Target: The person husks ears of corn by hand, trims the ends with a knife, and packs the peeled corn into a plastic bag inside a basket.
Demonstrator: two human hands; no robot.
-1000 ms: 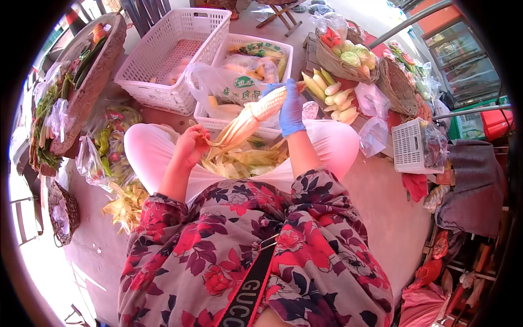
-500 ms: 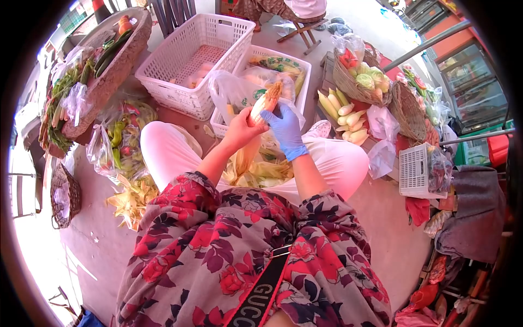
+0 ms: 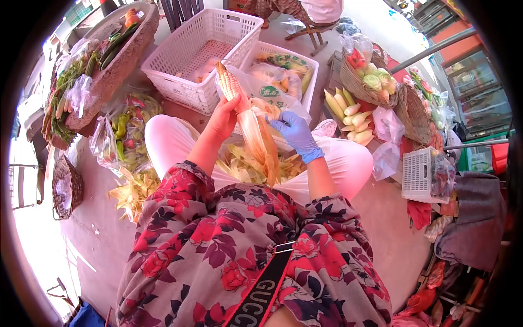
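My left hand (image 3: 222,116), bare, is closed around a corn cob (image 3: 231,87) with its pale kernels exposed and a brown tip pointing up and away. Peeled husk (image 3: 258,143) hangs from the cob's lower end toward my lap. Just right of the husk is my right hand (image 3: 297,135) in a blue glove, its fingers curled in toward the husk; what they pinch, if anything, is hidden. Loose husks (image 3: 234,166) lie between my legs. Behind the cob, a clear plastic bag (image 3: 272,90) covers part of a white crate (image 3: 311,71) with bagged corn.
A larger white crate (image 3: 174,90) stands beyond my left knee. Bagged peppers (image 3: 122,131) and a husk pile (image 3: 136,193) lie at left. Husked corn (image 3: 354,117), a basket of vegetables (image 3: 370,82) and a small white basket (image 3: 417,177) are at right. Another person sits ahead.
My left hand has moved left and up with the cob, which now shows more of its length, husk trailing below. My gloved right hand has come off the cob and moved right and down.
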